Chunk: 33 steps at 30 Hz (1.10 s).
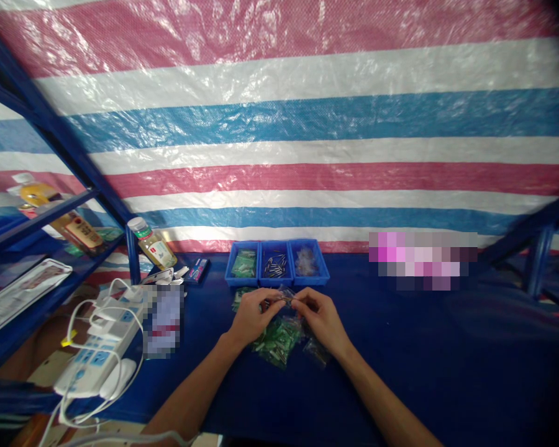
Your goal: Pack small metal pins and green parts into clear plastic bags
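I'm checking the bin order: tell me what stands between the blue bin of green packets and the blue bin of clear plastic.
In the head view, the middle blue bin, holding slender metallic pieces, stands between them.

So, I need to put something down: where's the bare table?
Widest: the table right of the right hand, in front of the pink blur. Narrower: between the left hand and blurred bluish item. Crowded: around both hands, with green packets and blue bins, and far left, by the power strip.
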Each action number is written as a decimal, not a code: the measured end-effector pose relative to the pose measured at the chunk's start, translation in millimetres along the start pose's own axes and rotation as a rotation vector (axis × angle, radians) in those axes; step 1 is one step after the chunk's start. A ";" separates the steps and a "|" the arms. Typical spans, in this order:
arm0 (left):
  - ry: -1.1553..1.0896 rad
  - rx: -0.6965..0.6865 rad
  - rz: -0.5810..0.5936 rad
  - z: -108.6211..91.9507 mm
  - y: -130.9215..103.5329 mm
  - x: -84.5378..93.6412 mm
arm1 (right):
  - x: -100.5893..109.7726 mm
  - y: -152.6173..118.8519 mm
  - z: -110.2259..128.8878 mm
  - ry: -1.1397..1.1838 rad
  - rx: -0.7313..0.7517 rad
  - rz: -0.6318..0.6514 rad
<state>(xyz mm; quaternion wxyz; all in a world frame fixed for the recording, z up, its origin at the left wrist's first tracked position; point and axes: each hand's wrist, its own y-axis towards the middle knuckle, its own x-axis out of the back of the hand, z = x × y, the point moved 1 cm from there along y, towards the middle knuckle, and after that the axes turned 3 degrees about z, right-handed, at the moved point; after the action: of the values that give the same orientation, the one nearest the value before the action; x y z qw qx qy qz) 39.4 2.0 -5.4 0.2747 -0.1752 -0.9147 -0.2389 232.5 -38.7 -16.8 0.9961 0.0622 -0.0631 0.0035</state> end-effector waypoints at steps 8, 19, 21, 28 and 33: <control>0.014 -0.019 0.031 -5.3 2.2 2.5 | -2.2 3.0 -7.1 0.023 -0.001 0.041; 0.024 -0.047 0.045 -4.0 1.1 1.7 | -3.3 -0.5 0.2 -0.055 0.038 0.064; 0.025 -0.051 0.041 -5.3 1.4 3.1 | -4.0 -0.8 0.4 -0.026 0.035 0.060; 0.008 -0.061 0.035 -5.3 1.6 4.0 | -4.6 -1.1 0.9 -0.048 0.008 0.046; -0.020 -0.047 0.000 -4.9 0.5 2.9 | -4.6 -1.7 4.1 -0.051 0.021 0.039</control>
<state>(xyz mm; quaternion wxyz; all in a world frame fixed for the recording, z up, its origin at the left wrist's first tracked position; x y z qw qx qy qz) 39.3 0.4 0.0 0.2612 -0.1840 -0.9115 -0.2588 227.5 -40.9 -13.6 0.9932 0.0714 -0.0898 0.0218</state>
